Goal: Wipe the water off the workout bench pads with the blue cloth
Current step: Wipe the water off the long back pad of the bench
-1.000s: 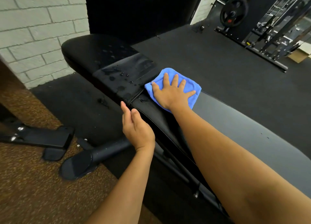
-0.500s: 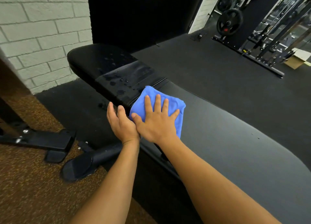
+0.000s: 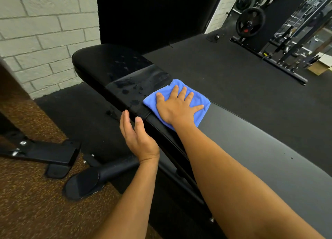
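Moved: blue cloth (image 3: 177, 102) has slid back toward the wet droplets (image 3: 133, 90).
Right hand (image 3: 177, 106): flat, fingers spread, pressing it down.
Left hand (image 3: 137, 136): relaxed, empty, steadying bench edge (image 3: 161, 129).

White brick wall (image 3: 45, 37) left; weight plate (image 3: 250, 22) on rack far right; cardboard box (image 3: 318, 69) beyond.

head | looks forward-down; close above bench (image 3: 251, 140); single view

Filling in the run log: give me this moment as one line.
right hand flat on blue cloth at pad junction | left hand open beside bench edge | droplets remain on seat pad
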The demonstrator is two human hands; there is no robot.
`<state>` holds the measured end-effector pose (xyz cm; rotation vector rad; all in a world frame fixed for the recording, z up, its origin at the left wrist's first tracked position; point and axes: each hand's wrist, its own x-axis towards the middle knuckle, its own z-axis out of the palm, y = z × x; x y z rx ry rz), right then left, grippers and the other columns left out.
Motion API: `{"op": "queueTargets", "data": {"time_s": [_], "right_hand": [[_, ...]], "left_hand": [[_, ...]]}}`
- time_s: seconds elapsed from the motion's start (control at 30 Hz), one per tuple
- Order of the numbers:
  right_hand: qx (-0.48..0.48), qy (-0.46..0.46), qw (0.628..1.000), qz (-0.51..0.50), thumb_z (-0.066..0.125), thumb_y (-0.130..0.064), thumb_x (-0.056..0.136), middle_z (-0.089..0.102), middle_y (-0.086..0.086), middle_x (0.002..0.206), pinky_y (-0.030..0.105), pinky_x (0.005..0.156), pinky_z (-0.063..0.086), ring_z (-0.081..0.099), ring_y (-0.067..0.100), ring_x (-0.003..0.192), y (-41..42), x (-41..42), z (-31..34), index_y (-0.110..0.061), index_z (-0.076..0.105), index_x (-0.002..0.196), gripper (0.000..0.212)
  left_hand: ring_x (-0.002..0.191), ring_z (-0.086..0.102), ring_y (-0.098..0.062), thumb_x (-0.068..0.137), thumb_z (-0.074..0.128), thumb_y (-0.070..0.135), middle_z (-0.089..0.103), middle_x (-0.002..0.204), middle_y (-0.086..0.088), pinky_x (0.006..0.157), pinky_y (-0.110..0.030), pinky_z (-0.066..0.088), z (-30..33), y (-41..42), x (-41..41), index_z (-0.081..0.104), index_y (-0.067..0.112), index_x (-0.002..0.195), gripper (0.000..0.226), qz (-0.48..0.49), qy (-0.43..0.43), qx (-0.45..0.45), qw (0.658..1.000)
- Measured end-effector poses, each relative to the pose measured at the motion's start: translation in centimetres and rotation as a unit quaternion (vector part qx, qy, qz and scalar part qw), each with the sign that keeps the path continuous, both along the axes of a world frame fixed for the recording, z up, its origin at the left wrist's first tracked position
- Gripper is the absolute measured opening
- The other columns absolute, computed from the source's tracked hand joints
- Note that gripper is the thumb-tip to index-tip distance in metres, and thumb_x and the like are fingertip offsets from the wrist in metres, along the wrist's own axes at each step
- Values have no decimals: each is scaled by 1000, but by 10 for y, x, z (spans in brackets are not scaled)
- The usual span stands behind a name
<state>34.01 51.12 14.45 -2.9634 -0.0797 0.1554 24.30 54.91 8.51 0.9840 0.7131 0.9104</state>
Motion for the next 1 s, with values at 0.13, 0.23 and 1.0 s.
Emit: {"op": "queueTargets", "data": {"time_s": [0.13, 0.23, 1.0], "right_hand": [[-6, -3, 1000, -19, 16, -66, 96, -1, 9, 169, 75, 111, -5, -5, 34, 154, 1, 33, 1, -21, 5, 161, 80], [-7, -10, 1000, -27, 17, -68, 92, 14, 8, 166, 71, 112, 4, 12, 32, 151, -4, 52, 2, -25, 13, 158, 79], [-53, -21, 994, 97, 22, -59, 101, -9, 9, 168, 70, 115, 3, -8, 30, 154, -75, -121, 5, -23, -1, 161, 74]], "left_hand": [[138, 46, -4, 92, 48, 38, 43, 154, 0, 108, -14, 39, 0, 0, -1, 49, 11, 149, 64, -10, -11, -12, 1000], [135, 45, 4, 94, 47, 35, 41, 156, 3, 104, -9, 39, 0, 1, -4, 46, 11, 151, 62, -25, -12, -14, 1000], [134, 50, -15, 91, 44, 42, 42, 153, -3, 93, -4, 38, 11, -26, -37, 48, 12, 149, 66, -40, 39, 2, 998]]}}
